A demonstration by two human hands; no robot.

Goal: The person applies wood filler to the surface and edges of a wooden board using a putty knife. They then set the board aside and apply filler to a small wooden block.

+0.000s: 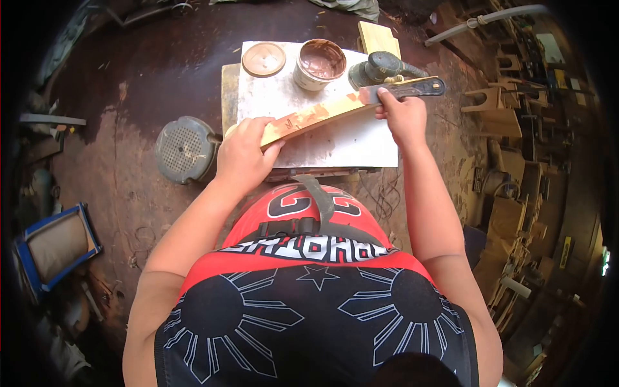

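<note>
My left hand (248,151) is closed round the near end of a long pale wooden strip (316,119). Reddish-brown patches and a small dark mark show on the wood. My right hand (405,119) grips a putty knife (422,88) by its black handle, with the blade against the strip's far end. Behind the strip stands an open tub (313,82) of reddish-brown paste. Its round lid (264,59) lies to the left, smeared with the same colour. All of this is over a white board (351,145).
A dark power sander (384,64) sits behind my right hand, before a yellowish board (379,39). At the left is a grey round object with a perforated face (187,149). A blue-framed panel (58,245) stands lower left. Wooden pieces (500,122) crowd the right.
</note>
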